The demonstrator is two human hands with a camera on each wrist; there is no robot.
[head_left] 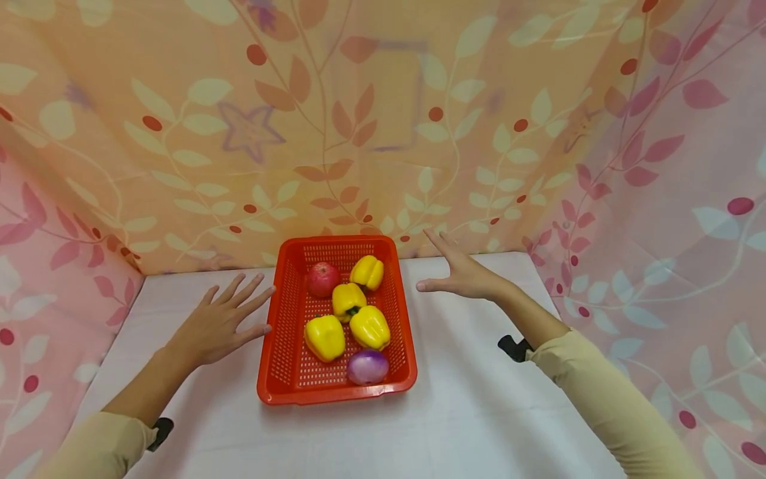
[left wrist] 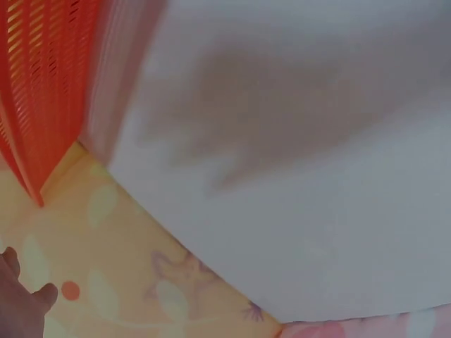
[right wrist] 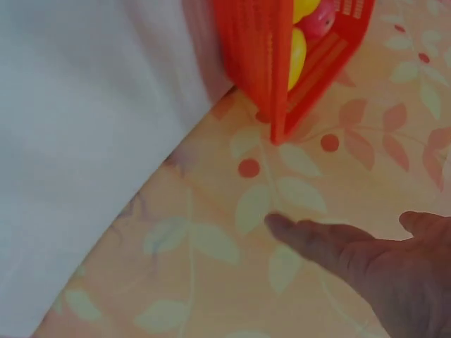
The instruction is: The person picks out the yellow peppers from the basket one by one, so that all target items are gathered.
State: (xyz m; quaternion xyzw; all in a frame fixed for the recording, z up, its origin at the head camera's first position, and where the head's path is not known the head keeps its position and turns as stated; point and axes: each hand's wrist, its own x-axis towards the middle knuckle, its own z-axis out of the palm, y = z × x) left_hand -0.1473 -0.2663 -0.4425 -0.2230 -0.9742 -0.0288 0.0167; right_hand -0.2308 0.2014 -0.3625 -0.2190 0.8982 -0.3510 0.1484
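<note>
A red plastic basket [head_left: 276,397] holds several yellow bell peppers [head_left: 325,338], a red round fruit [head_left: 323,279] like a pomegranate, and a glossy purple-and-white oval vegetable [head_left: 368,367] whose kind I cannot tell. To its left, my left hand [head_left: 218,326] hovers with fingers spread, its fingertips near the basket's rim; nothing is in it. On the other side, my right hand [head_left: 463,269] is held in the air with thumb and fingers wide apart, also holding nothing. In the right wrist view, a gap separates the right hand [right wrist: 380,264] from the basket [right wrist: 278,105].
The basket stands on a white-covered table [head_left: 473,412], close to its back edge. Behind rises a leaf-patterned orange cloth [head_left: 383,133]; pink patterned cloth [head_left: 688,199] hangs at both sides. Black wrist devices [head_left: 514,348] sit at the sleeve cuffs.
</note>
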